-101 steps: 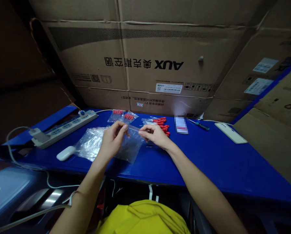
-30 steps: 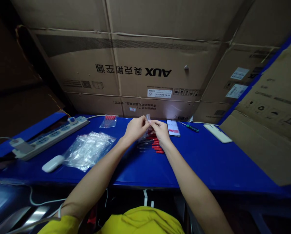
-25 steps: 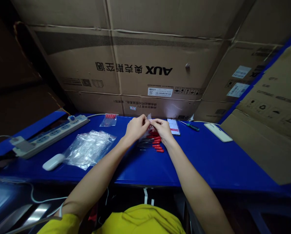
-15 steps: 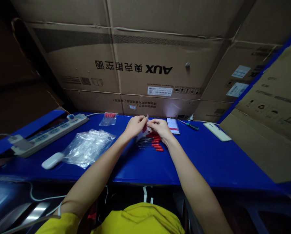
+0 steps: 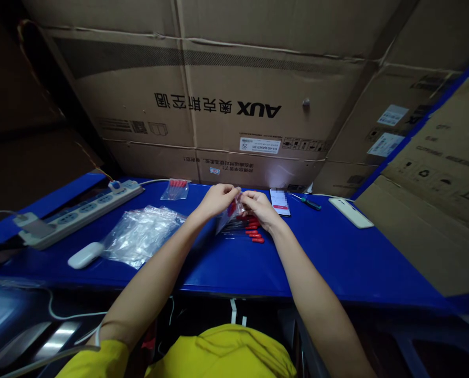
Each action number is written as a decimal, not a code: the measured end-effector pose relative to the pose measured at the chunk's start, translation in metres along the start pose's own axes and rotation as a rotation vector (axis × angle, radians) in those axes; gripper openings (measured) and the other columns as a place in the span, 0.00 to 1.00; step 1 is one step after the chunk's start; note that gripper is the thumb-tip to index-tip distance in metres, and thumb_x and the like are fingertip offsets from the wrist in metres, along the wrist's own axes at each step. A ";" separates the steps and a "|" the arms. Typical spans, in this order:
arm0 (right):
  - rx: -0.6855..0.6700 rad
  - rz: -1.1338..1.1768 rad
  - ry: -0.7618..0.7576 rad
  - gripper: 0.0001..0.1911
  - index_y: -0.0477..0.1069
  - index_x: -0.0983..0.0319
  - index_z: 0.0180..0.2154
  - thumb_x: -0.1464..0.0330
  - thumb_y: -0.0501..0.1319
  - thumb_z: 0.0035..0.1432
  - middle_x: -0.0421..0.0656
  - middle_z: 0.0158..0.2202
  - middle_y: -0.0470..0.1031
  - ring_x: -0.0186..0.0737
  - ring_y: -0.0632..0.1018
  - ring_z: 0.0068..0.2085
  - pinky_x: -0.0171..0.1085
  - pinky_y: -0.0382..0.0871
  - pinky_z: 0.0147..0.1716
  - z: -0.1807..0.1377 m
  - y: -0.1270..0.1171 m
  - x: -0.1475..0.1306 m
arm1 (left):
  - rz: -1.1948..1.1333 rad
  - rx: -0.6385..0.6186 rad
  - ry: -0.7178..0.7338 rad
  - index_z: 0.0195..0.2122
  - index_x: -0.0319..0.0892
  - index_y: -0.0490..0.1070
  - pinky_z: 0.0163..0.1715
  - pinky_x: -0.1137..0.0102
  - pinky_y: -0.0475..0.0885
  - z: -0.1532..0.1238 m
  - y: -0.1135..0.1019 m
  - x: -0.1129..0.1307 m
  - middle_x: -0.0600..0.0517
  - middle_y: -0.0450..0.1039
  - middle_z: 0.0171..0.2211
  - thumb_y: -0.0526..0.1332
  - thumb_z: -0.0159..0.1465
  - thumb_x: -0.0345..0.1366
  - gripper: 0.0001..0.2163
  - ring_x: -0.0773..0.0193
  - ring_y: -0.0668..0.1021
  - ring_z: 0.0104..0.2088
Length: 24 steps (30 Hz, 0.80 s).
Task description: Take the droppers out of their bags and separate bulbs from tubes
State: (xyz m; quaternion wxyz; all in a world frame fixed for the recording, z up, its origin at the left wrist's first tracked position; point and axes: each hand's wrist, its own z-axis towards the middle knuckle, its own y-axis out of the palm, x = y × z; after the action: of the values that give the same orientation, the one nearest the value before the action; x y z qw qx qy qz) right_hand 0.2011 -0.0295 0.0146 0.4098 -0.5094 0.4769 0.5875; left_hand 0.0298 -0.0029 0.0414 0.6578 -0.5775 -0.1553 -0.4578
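Note:
My left hand [image 5: 215, 199] and my right hand [image 5: 260, 206] meet above the blue table [image 5: 337, 257], both pinching the top edge of a small clear plastic bag [image 5: 230, 214] with red-handled pieces inside. Under the hands lie several loose red-handled small screwdrivers [image 5: 253, 234] on the table. A filled small bag [image 5: 173, 189] of the same red pieces rests at the back left. A pile of empty clear bags [image 5: 140, 240] lies to the left of my left forearm.
A white power strip [image 5: 77, 212] runs along the left, with a white oval object [image 5: 85, 255] near the front edge. A phone [image 5: 279, 202], a green-handled screwdriver [image 5: 309, 202] and a white flat device [image 5: 351, 212] lie at the back right. Cardboard boxes [image 5: 226, 105] wall the back and right.
Since 3.4 s ago both hands moved from the bag pile to the middle over the loose screwdrivers. In the last second the small bag has tipped lower between my fingers.

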 end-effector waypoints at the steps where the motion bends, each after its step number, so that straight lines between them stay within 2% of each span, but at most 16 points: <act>1: -0.010 -0.025 -0.013 0.17 0.73 0.60 0.29 0.56 0.74 0.46 0.35 0.23 0.76 0.32 0.77 0.23 0.30 0.72 0.24 0.000 0.001 0.000 | 0.000 -0.020 0.010 0.22 0.43 0.65 0.27 0.69 0.57 0.000 -0.001 0.000 0.53 0.67 0.21 0.57 0.67 0.47 0.19 0.64 0.67 0.26; 6: -0.011 -0.069 -0.044 0.15 0.68 0.59 0.27 0.57 0.70 0.49 0.36 0.20 0.75 0.33 0.78 0.22 0.29 0.70 0.23 0.000 0.004 0.001 | -0.141 -0.201 0.019 0.24 0.43 0.66 0.25 0.71 0.58 0.000 -0.006 -0.005 0.55 0.65 0.20 0.57 0.67 0.45 0.16 0.67 0.66 0.22; 9: 0.006 -0.063 -0.019 0.13 0.66 0.58 0.27 0.59 0.66 0.52 0.36 0.20 0.75 0.32 0.77 0.21 0.28 0.70 0.21 -0.001 0.008 0.002 | -0.241 -0.238 0.013 0.25 0.43 0.66 0.24 0.72 0.59 -0.002 -0.007 -0.008 0.55 0.65 0.19 0.58 0.67 0.44 0.15 0.68 0.65 0.21; 15: 0.082 -0.067 -0.007 0.13 0.65 0.58 0.27 0.61 0.65 0.57 0.35 0.21 0.73 0.31 0.76 0.20 0.30 0.74 0.21 0.002 0.017 0.009 | -0.213 -0.150 0.021 0.23 0.42 0.66 0.25 0.72 0.60 -0.003 0.001 -0.011 0.54 0.67 0.20 0.59 0.65 0.41 0.14 0.69 0.67 0.22; 19: 0.212 -0.039 -0.014 0.12 0.63 0.58 0.28 0.62 0.63 0.58 0.35 0.21 0.73 0.33 0.78 0.21 0.31 0.77 0.24 0.007 0.010 0.012 | -0.409 -0.073 -0.002 0.24 0.44 0.61 0.24 0.72 0.59 -0.003 0.001 -0.009 0.56 0.62 0.20 0.60 0.67 0.43 0.16 0.70 0.63 0.21; 22: 0.258 -0.058 -0.128 0.11 0.62 0.57 0.31 0.61 0.63 0.58 0.36 0.24 0.75 0.35 0.80 0.25 0.33 0.79 0.27 0.008 0.003 0.009 | -0.473 -0.029 -0.017 0.25 0.44 0.59 0.24 0.71 0.58 -0.003 -0.002 -0.007 0.57 0.58 0.20 0.60 0.69 0.46 0.18 0.70 0.61 0.20; 24: 0.263 -0.137 -0.254 0.11 0.64 0.56 0.36 0.61 0.64 0.57 0.36 0.30 0.77 0.35 0.81 0.26 0.34 0.79 0.28 0.005 0.001 0.006 | -0.449 0.012 -0.002 0.25 0.45 0.58 0.24 0.71 0.57 -0.002 -0.002 -0.007 0.58 0.57 0.20 0.59 0.69 0.48 0.19 0.70 0.60 0.21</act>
State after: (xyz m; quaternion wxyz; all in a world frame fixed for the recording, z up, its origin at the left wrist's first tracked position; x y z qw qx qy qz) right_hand 0.1980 -0.0253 0.0090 0.5689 -0.4046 0.4582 0.5502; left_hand 0.0235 -0.0011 0.0370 0.5427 -0.5250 -0.2833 -0.5912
